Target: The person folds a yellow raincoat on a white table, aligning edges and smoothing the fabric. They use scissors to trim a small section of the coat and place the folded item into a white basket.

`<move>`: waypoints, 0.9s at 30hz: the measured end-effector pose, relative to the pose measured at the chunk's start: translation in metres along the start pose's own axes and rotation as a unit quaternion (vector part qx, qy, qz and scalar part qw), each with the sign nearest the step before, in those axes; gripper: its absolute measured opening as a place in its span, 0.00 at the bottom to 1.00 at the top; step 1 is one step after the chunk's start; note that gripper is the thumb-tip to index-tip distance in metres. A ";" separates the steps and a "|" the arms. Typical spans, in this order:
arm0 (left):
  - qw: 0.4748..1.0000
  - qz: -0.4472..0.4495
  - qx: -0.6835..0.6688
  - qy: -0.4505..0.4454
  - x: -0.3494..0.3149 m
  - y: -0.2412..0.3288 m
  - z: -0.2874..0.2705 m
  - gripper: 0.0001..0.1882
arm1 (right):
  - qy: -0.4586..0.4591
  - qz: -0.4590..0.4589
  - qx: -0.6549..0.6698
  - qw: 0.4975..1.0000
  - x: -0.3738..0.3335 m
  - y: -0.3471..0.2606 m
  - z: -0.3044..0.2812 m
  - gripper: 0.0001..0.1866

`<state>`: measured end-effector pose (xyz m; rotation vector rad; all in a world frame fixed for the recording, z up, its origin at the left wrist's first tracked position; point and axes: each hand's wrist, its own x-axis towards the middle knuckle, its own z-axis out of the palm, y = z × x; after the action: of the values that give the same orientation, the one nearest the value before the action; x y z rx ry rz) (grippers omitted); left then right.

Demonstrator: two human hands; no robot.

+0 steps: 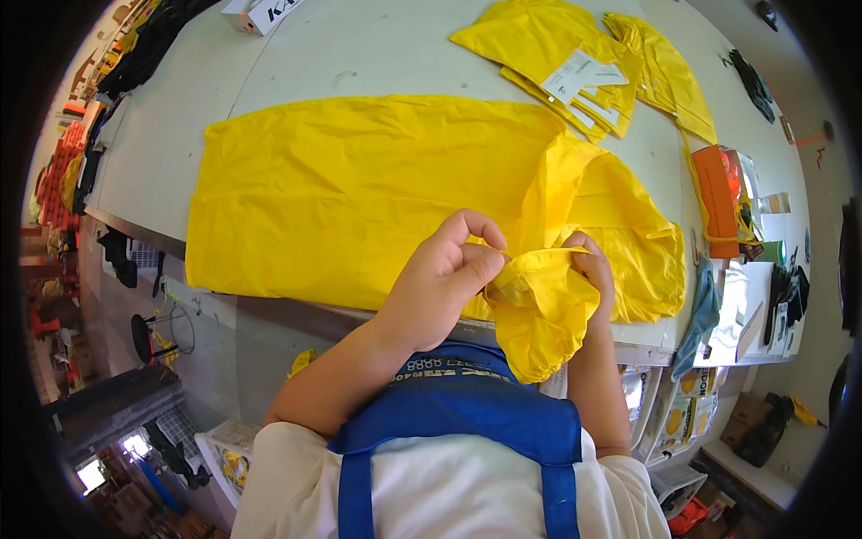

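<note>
A large yellow garment [359,189] of thin, creased fabric lies spread over the table, its right part bunched up. One gathered end of it [541,314], like a sleeve end, is lifted off the near table edge and hangs down in front of my blue apron. My right hand [596,274] grips this end from its right side, with the fingers partly behind the cloth. My left hand [444,283] is closed in a pinch at the left rim of the same end. Whatever lies between its thumb and forefinger is too small to make out.
Folded yellow garments [552,45] with white labels lie at the table's far right. An orange box [716,202] and a blue-grey cloth [700,323] are at the right edge. A white box [260,13] stands at the far left of the pale table [359,54]. Shelving flanks me below.
</note>
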<state>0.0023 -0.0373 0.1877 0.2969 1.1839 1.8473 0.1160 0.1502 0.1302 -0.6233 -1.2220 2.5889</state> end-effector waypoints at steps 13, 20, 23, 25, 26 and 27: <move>0.987 -0.006 0.162 0.024 0.008 -0.012 0.006 0.05 | 0.541 -0.167 -0.534 0.628 -0.007 -0.092 -0.372 0.16; 0.972 -0.070 0.223 0.014 0.012 -0.016 0.031 0.09 | 0.479 0.001 -0.709 0.518 0.041 -0.125 -0.430 0.15; 0.966 -0.098 0.237 0.023 0.020 -0.014 0.044 0.14 | 0.432 0.064 -0.780 0.448 0.054 -0.125 -0.466 0.13; 0.974 -0.077 0.212 0.001 0.031 -0.006 0.052 0.11 | 0.371 -0.100 -0.825 0.415 0.047 -0.126 -0.497 0.13; 0.978 -0.076 0.193 0.010 0.033 -0.005 0.054 0.10 | 0.415 -0.231 -0.772 0.422 0.051 -0.131 -0.490 0.12; 0.982 -0.073 0.173 0.036 0.029 -0.007 0.053 0.10 | 0.468 -0.172 -0.591 0.634 0.066 -0.136 -0.382 0.11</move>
<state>0.0213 0.0182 0.2020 0.3292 1.5362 1.5329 0.2340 0.5217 -0.0003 -1.4320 -2.0556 0.5206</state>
